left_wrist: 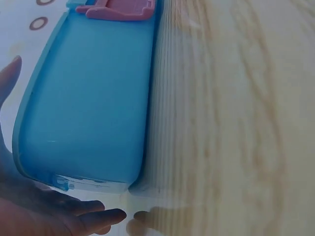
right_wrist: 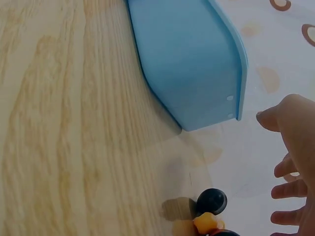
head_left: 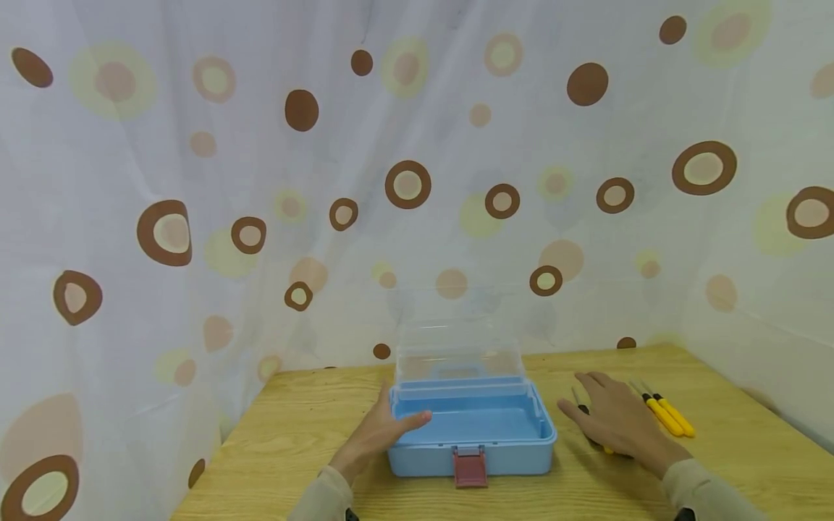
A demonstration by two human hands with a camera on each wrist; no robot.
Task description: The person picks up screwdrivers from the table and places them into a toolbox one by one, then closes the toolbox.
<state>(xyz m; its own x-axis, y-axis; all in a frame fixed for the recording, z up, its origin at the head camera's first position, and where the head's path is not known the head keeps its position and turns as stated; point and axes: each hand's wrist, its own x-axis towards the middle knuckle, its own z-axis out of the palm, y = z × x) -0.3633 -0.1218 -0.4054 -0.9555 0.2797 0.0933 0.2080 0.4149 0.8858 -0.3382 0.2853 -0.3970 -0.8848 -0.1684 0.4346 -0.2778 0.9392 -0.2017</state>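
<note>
A light blue toolbox [head_left: 515, 461] stands on the table, its clear lid [head_left: 456, 347] raised at the back and its pink latch [head_left: 470, 470] hanging down in front. My left hand [head_left: 380, 433] is at the box's left end, thumb over the rim and fingers straight along the outside; whether they touch it I cannot tell. Right of the box, my right hand [head_left: 615, 420] hovers with spread fingers above screwdrivers, one of whose black collars [head_left: 583, 409] shows beside the thumb. In the right wrist view a black handle end [right_wrist: 211, 201] and a yellow one [right_wrist: 205, 222] lie below the hand.
Two yellow-handled screwdrivers [head_left: 675, 414] lie side by side just right of my right hand. The wooden table [head_left: 313, 405] meets a white curtain [head_left: 365, 289] with brown circles at its back and sides.
</note>
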